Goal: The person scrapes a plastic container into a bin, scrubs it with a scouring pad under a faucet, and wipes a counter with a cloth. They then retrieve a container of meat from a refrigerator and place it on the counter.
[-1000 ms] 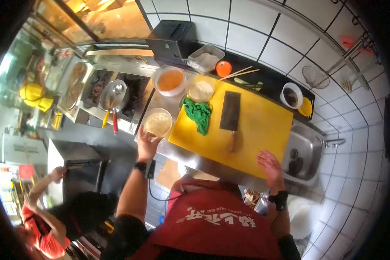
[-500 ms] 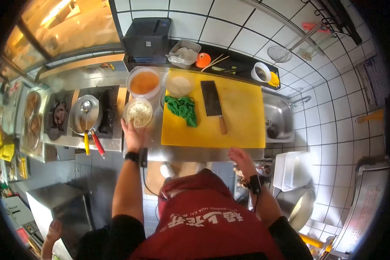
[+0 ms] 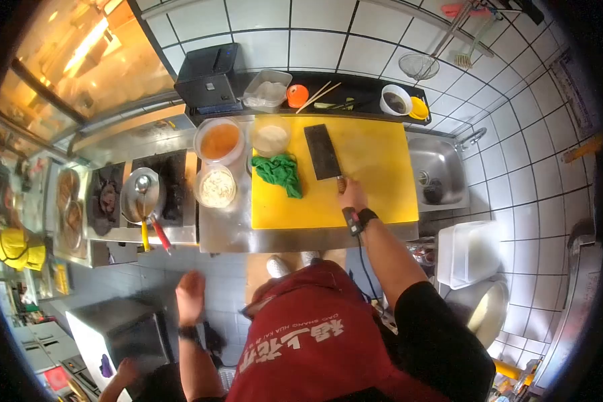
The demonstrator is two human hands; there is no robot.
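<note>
Right hand: fingers clamped on the wooden handle of the dark, rectangular-bladed cleaver, on the yellow cutting board. Left hand: empty; finger spacing cannot be told. Red cloth apron: white characters, "DAO SHANG HUA" legible.

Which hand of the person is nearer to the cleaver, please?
Right. The right hand is on the handle of the cleaver; the left hand is away from it, off the counter, near the stove side.

The cutting board is yellow, the cloth green.
</note>
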